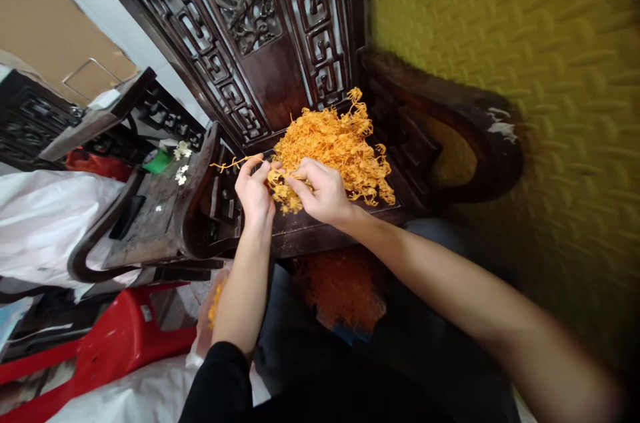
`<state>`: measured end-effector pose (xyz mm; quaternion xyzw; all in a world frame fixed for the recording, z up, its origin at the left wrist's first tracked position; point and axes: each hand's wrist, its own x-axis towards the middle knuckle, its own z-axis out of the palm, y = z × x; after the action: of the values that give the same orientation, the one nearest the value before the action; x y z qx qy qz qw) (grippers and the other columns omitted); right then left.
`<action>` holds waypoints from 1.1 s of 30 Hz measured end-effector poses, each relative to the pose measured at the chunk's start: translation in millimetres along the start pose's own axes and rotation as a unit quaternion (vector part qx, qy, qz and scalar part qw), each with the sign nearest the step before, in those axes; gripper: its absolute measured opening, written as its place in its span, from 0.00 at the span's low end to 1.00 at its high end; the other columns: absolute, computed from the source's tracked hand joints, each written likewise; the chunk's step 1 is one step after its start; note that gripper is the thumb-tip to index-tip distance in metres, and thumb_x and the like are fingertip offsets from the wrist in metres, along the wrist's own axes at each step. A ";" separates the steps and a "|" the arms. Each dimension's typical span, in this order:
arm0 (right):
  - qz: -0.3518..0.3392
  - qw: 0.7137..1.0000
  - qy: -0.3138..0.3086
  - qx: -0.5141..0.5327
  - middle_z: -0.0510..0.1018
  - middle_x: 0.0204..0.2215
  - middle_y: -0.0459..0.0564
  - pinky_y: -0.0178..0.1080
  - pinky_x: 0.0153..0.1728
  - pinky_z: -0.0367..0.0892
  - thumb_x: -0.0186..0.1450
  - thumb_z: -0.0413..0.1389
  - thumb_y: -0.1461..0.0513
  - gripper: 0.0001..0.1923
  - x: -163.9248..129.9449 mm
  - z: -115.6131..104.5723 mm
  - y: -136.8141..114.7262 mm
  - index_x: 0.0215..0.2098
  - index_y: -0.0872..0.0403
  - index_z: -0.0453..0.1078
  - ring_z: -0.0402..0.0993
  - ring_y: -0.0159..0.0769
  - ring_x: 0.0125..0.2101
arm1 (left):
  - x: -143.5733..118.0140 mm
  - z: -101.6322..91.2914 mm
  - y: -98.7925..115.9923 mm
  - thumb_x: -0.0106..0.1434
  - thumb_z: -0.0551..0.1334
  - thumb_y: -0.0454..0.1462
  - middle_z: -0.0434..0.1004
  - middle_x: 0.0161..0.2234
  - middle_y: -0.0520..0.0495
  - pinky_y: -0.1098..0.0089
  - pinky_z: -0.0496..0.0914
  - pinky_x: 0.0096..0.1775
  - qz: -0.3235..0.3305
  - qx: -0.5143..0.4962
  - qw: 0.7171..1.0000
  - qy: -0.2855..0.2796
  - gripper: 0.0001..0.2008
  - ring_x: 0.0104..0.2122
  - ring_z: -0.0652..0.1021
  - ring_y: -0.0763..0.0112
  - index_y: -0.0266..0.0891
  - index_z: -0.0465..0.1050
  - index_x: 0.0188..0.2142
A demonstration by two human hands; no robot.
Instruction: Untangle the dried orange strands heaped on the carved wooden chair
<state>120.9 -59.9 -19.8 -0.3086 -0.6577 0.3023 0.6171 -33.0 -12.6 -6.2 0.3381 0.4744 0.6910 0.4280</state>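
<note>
A heap of orange, thin, branched plastic-looking pieces (333,143) lies on the seat of a dark carved wooden chair (275,86). At the heap's near left edge, my left hand (255,193) is closed on an orange branched strand (227,165), whose thin end sticks out to the left past the fingers. My right hand (323,193) is just to the right, its thumb and forefinger pinched on the orange strand between the two hands. Fingers partly hide where the strand runs, and I cannot make out its exact kind.
Left of the chair stands a wooden side table (155,209) with a green tape roll (157,161) and small pale pieces (181,163). A red plastic stool (117,329) and white sacks (55,216) are at lower left. More orange-red pieces (340,283) sit below the seat. A yellow textured surface (525,43) rises at right.
</note>
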 end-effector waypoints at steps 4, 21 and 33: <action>0.027 0.999 -0.015 0.041 0.73 0.29 0.50 0.43 0.41 0.70 0.61 0.63 0.56 0.09 -4.3 0.6 -8.1 0.27 0.48 0.69 0.72 0.40 0.36 | 33.8 -18.0 4.6 0.61 0.62 0.28 0.80 0.28 0.49 0.73 0.73 0.35 -0.004 -0.017 0.994 0.112 0.13 0.24 0.79 0.75 0.36 0.68 0.45; 0.083 0.996 0.011 -0.033 0.78 0.33 0.50 0.36 0.28 0.66 0.63 0.50 0.68 0.18 18.3 4.4 28.6 0.45 0.56 0.79 0.70 0.32 0.26 | -4.9 -5.2 7.6 0.58 0.66 0.33 0.81 0.34 0.50 0.71 0.75 0.36 -0.062 0.011 0.994 -0.088 0.17 0.37 0.84 0.66 0.44 0.59 0.42; -0.076 0.973 -0.104 -0.190 0.80 0.38 0.51 0.37 0.42 0.69 0.72 0.54 0.62 0.11 15.1 10.0 33.5 0.43 0.54 0.79 0.76 0.36 0.38 | -10.0 -9.9 1.3 0.57 0.67 0.32 0.79 0.28 0.51 0.74 0.71 0.31 -0.041 0.025 0.995 -0.089 0.17 0.27 0.82 0.70 0.42 0.60 0.40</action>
<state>111.3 -27.4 -37.0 -0.3361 -0.7853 0.1542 0.4965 -37.9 -25.5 -8.7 0.3893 0.4652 0.6276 0.4879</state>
